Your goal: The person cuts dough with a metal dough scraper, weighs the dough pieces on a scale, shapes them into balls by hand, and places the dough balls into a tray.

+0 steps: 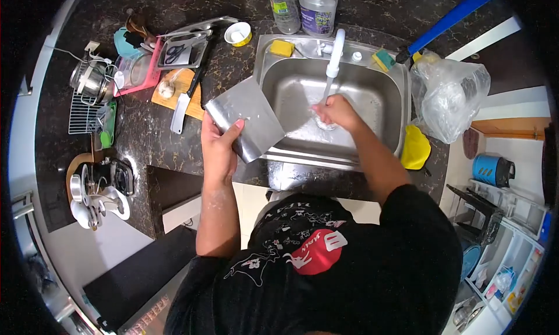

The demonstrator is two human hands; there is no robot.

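Note:
My left hand [219, 141] grips a bench scraper [255, 109], a flat metal blade with a rolled tube handle, at the left rim of the steel sink [285, 93]. The thumb lies over the blade near the handle, and water drops show on the metal. Inside the basin, my right hand [339, 110] is under the stream from the white faucet [336, 52]. Its fingers are curled together, and whatever they may hold is hidden. Water splashes just beneath them.
A cleaver [181, 110] and garlic [166, 89] lie on a wooden board [189, 81] at left. Yellow sponge [282, 48], green-yellow sponge [384, 60] and soap bottle [318, 14] stand behind the basin. A plastic bag [451, 93] and yellow cloth [415, 145] are at right.

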